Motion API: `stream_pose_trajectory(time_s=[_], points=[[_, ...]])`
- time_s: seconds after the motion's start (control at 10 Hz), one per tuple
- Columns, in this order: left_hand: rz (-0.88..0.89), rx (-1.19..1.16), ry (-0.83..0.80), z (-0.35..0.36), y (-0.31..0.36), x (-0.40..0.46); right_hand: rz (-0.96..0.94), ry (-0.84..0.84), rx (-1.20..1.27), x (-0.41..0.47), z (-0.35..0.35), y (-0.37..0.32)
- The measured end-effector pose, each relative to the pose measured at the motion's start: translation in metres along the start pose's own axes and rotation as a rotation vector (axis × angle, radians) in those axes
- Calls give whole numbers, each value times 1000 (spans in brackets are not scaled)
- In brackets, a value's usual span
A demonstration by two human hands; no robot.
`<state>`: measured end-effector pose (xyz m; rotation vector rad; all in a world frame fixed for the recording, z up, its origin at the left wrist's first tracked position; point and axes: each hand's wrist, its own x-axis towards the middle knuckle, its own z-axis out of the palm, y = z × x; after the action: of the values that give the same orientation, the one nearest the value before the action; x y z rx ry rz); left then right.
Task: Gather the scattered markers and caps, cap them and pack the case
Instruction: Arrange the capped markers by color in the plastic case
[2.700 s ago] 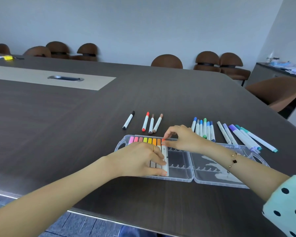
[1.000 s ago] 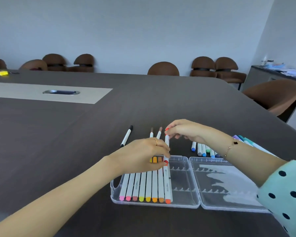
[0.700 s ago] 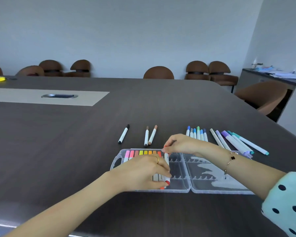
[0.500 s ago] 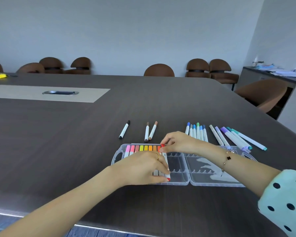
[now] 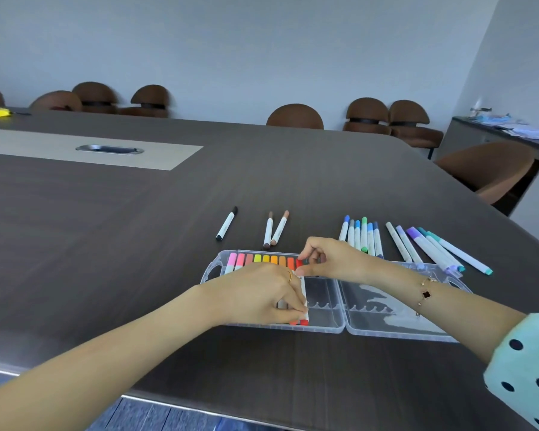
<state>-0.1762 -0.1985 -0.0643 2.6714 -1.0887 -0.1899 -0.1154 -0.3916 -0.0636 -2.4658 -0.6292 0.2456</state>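
Open clear case holds capped pink-to-red markers at left.

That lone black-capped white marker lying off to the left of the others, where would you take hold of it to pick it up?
Pinch the black-capped white marker at mid-barrel, coming down from above with fingers on its two long sides. It lies flat on the dark wooden table, apart from the other markers, so both sides look free.

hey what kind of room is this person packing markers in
Most likely an office meeting room: a long dark conference table with a metal cable hatch set in its pale centre strip, and matching brown chairs lined along the far side and wall.
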Motion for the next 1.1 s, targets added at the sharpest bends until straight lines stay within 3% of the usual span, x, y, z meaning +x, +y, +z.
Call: stream_pose_trajectory(time_s=[0.1, 0.3, 0.5, 0.7, 1.1], points=[[122, 1, 71, -14, 10, -14, -30, -44, -106, 4, -7, -1], [-15, 6, 263, -30, -23, -4, -11, 154, -79, 37, -33, 10], [-154, 102, 276, -37, -68, 28, 107, 120, -100, 95, -38, 30], [-169, 199, 277, -25, -96, 62, 120, 78, -84, 142, -25, 39], [13, 112, 431, -24, -63, 52, 50, 93, -29, 116, -27, 33]])
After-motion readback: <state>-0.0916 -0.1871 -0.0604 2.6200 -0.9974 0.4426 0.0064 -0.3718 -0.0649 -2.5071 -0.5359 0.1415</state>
